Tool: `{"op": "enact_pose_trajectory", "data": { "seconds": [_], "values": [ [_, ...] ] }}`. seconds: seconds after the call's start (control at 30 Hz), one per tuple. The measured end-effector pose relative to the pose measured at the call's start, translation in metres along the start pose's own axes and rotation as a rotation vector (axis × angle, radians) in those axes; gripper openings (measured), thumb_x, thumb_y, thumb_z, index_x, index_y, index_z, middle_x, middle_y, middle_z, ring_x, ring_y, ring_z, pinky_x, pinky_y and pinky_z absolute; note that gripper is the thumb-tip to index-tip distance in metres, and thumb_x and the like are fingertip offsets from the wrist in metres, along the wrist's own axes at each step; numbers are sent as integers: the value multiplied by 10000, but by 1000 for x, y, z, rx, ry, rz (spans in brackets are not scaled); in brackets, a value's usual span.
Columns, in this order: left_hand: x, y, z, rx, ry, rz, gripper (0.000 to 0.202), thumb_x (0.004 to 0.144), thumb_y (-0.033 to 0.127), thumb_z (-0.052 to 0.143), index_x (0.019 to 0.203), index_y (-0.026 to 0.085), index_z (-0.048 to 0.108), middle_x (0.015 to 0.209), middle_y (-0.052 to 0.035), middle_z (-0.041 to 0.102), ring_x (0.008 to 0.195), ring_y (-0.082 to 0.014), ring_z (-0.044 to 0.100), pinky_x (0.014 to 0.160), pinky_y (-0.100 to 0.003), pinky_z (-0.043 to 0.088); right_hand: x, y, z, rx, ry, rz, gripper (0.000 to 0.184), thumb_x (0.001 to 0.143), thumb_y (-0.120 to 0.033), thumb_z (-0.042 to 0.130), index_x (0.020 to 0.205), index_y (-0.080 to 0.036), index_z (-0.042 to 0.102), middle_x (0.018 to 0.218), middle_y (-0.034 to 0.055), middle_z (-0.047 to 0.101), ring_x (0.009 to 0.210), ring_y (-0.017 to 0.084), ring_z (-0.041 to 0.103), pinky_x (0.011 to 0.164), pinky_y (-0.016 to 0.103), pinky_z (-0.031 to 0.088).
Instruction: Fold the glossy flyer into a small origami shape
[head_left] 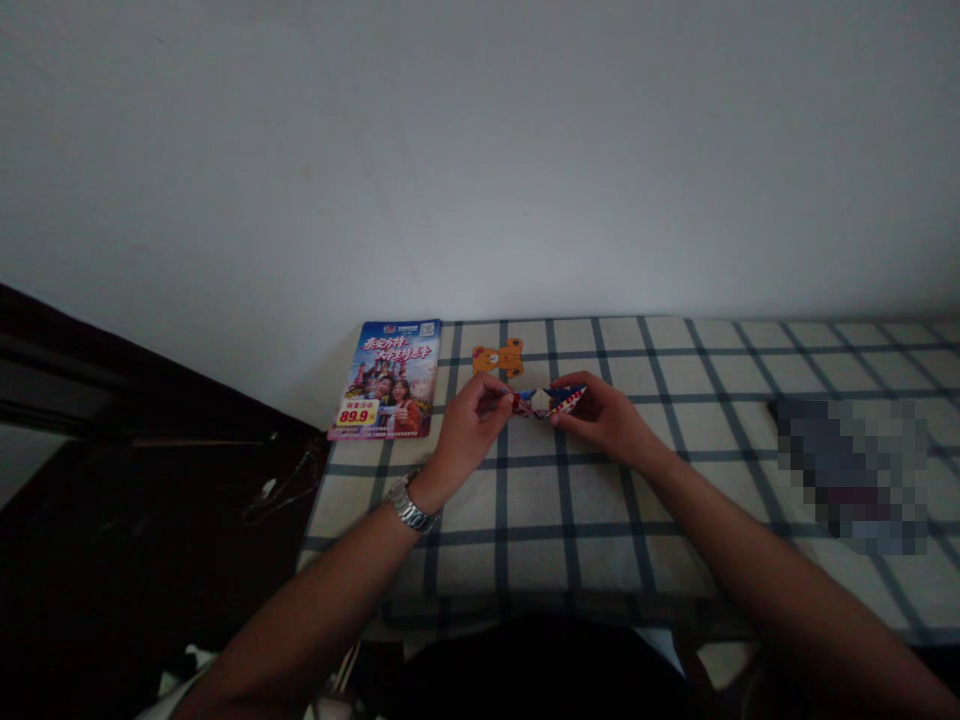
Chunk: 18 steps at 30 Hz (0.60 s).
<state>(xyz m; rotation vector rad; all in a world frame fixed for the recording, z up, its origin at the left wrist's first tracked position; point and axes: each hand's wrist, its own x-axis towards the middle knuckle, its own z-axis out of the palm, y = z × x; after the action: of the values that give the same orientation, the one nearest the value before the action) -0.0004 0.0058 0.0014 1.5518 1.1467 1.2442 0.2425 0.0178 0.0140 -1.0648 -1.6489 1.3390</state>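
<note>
A small folded paper (541, 402), printed in blue, red and white, is held between my two hands over the checked cloth (525, 500). It is pointed at its right end and has a pale raised part in the middle. My left hand (478, 415) pinches its left end between thumb and fingers; a metal watch is on that wrist. My right hand (600, 415) has its thumb and fingers closed around the right end. A brown bear picture (497, 358) on the cloth lies just beyond my left hand.
A colourful printed flyer (390, 380) lies flat on the left of the cloth, near the wall (480, 160). On the right is a dark, blurred-out object (844, 475). The cloth's left edge drops to a dark area with a thin cord or wire (281, 490).
</note>
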Motion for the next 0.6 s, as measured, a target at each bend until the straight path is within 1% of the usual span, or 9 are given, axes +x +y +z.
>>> {"op": "enact_pose_trajectory", "data": {
  "seconds": [0.1,0.17,0.37,0.47,0.57,0.6],
  "values": [
    [0,-3,0,-41,-3,-4,244,989,446,661,1019,222,567,961,-29,688,875,-184,727,815,-338,627,1,0,-1,-74,72,-8,438,817,-507,842,1118,-246,660,964,32,768,808,207,739,741,342,624],
    [0,-3,1,-53,-3,1,266,991,466,655,1017,220,559,964,-26,672,870,-179,721,804,-331,628,2,0,-2,-102,112,-1,411,813,-513,845,1070,-245,670,919,26,767,768,207,730,694,335,612],
    [-1,0,4,-118,-53,-51,329,1000,529,615,974,222,500,1029,-49,666,883,-173,712,791,-335,649,3,2,-3,-45,120,49,404,818,-544,832,1043,-252,666,854,30,776,747,232,756,658,354,626],
    [-2,2,6,-163,-90,-72,319,990,515,635,1051,228,508,1035,-48,663,874,-182,728,785,-343,655,3,3,-1,-39,128,46,388,813,-530,838,1019,-248,670,836,33,774,749,236,763,649,350,624],
    [-4,6,7,-79,-127,-40,326,954,456,712,1140,228,572,1051,-46,680,863,-180,735,788,-326,636,2,2,0,-76,134,39,362,817,-517,837,996,-246,676,826,31,769,735,229,755,651,347,616],
    [-4,7,7,-18,-130,-23,321,933,440,744,1128,226,605,1035,-42,689,861,-179,730,777,-313,626,2,1,0,-88,130,36,357,821,-516,834,995,-246,678,831,31,768,733,226,752,654,346,613]
  ]
}}
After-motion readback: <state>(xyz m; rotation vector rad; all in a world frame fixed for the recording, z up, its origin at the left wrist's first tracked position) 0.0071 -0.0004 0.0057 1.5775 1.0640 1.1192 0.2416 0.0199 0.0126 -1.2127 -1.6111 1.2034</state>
